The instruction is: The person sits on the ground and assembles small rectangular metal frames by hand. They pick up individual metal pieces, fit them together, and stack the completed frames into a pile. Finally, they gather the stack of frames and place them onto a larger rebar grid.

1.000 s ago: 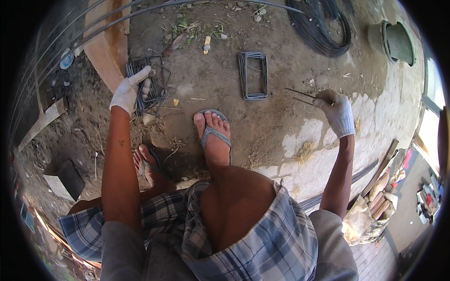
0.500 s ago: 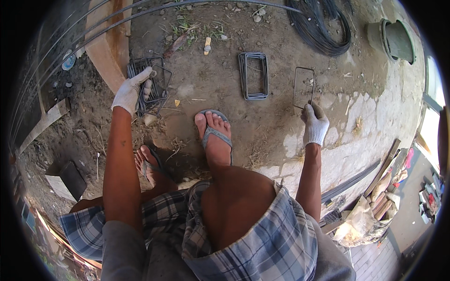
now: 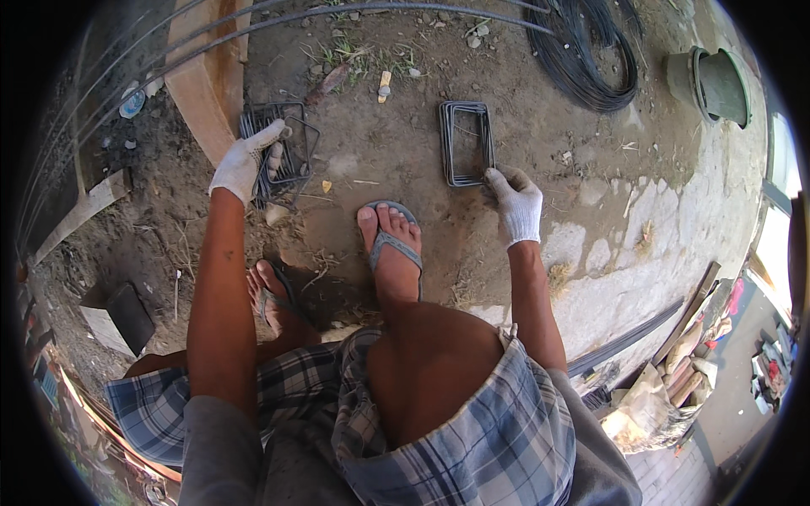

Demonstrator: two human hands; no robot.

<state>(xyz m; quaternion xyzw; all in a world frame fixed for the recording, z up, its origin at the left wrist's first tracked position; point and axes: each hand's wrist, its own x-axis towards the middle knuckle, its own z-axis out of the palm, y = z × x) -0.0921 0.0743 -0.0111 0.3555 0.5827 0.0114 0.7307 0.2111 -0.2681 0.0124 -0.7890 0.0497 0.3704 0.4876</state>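
My left hand (image 3: 253,160), in a white work glove, is closed on a loose bundle of rectangular steel stirrups (image 3: 297,162) at the left, beside a wooden board. Its fingers reach through the wire frames. In the middle of the ground lies a neat stack of stirrups (image 3: 449,148), their sides lined up. My right hand (image 3: 513,194), also gloved, pinches a stirrup at the stack's lower right corner. That stirrup lies along the stack, so I cannot tell it apart from those beneath.
A wooden board (image 3: 196,76) and long bent steel bars (image 3: 312,13) lie at the upper left. A coil of black wire (image 3: 591,67) and grey buckets (image 3: 721,88) are at the upper right. My sandalled foot (image 3: 394,240) stands below the stack.
My right hand has moved left with a single stirrup, from bare ground on the right to the stack. My left hand keeps its grip on the bundle.
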